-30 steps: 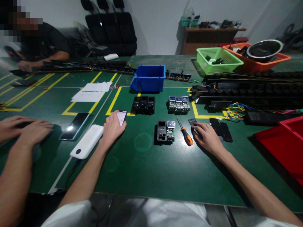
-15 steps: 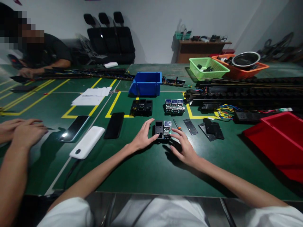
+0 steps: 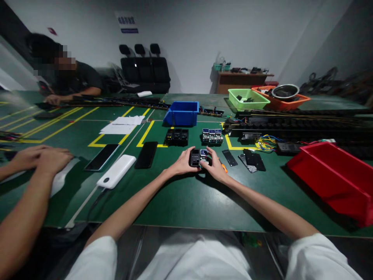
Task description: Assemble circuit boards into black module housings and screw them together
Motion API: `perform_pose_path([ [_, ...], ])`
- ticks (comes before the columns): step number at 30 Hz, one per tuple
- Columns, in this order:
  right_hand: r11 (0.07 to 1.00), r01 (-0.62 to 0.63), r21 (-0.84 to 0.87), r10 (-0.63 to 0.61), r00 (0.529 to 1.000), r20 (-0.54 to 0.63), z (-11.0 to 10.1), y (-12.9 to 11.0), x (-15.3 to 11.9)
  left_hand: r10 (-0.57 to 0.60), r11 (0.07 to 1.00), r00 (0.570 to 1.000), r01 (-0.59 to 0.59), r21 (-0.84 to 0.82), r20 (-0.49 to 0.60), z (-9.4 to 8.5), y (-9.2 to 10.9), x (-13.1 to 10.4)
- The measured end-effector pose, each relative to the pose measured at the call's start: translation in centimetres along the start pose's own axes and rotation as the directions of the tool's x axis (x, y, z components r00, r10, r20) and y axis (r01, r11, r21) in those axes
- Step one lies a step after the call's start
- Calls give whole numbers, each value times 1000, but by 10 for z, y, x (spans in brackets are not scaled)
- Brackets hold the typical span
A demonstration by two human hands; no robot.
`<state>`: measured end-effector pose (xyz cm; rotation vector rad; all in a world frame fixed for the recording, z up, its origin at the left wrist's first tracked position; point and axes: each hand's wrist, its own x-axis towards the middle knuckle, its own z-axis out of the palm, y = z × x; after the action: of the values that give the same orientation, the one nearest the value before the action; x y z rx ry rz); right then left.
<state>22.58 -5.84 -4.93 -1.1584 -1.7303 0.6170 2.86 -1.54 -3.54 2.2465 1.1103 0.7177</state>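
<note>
Between my hands is a small electronic module (image 3: 195,158), with a black cover on its left part and a bare circuit board with a small screen on its right. My left hand (image 3: 184,162) grips its left side, thumb at the near edge. On the right side my right hand (image 3: 215,165) closes round the exposed board. A screwdriver with an orange handle (image 3: 224,167) lies by my right hand, partly hidden. Beyond stand a black-covered module (image 3: 176,137) and an uncovered module with several screens (image 3: 212,136). Black flat plates (image 3: 255,160) lie to the right.
A blue bin (image 3: 182,114) stands behind, a red bin (image 3: 332,179) at right. Two phones and a white power bank (image 3: 116,171) lie left. A neighbour's hands (image 3: 43,159) rest at far left; another person (image 3: 72,77) sits across. Long black strips (image 3: 305,124) with wires lie back right.
My right hand has come in from beside the module and closed on its right side. My left hand now grips the left side. The camera view has tilted up.
</note>
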Motion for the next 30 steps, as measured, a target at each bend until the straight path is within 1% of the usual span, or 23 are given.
perform_pose_path([
  [2, 995, -78, 59, 80, 996, -37, 4, 5, 3, 4, 999, 1000, -4, 37, -16, 4, 3, -1],
  [4, 989, -115, 90, 120, 991, -57, 5, 9, 5, 10, 997, 999, -7, 72, -42, 8, 5, -2],
  [6, 989, -105, 102, 111, 992, -58, 6, 11, 6, 8, 995, 997, -1, 101, -72, 12, 5, -2],
  [10, 993, -66, 94, 70, 997, -43, 6, 15, 6, 13, 994, 995, -3, 110, -95, 15, 2, -4],
  [16, 994, -44, 100, 46, 999, -11, 6, 20, 8, 66, 994, 994, -57, 94, -90, 11, 2, -7],
  [19, 990, -27, 140, 18, 998, 65, 2, 21, 12, 78, 994, 993, -70, 83, -89, 9, 2, -8],
  [23, 984, -26, 178, 11, 996, 83, -2, 22, 16, 66, 996, 994, -61, 62, -87, 5, 0, -9],
  [30, 989, -16, 149, 0, 994, 107, -1, 24, 15, 98, 993, 991, -92, 67, -87, 5, -2, -9],
])
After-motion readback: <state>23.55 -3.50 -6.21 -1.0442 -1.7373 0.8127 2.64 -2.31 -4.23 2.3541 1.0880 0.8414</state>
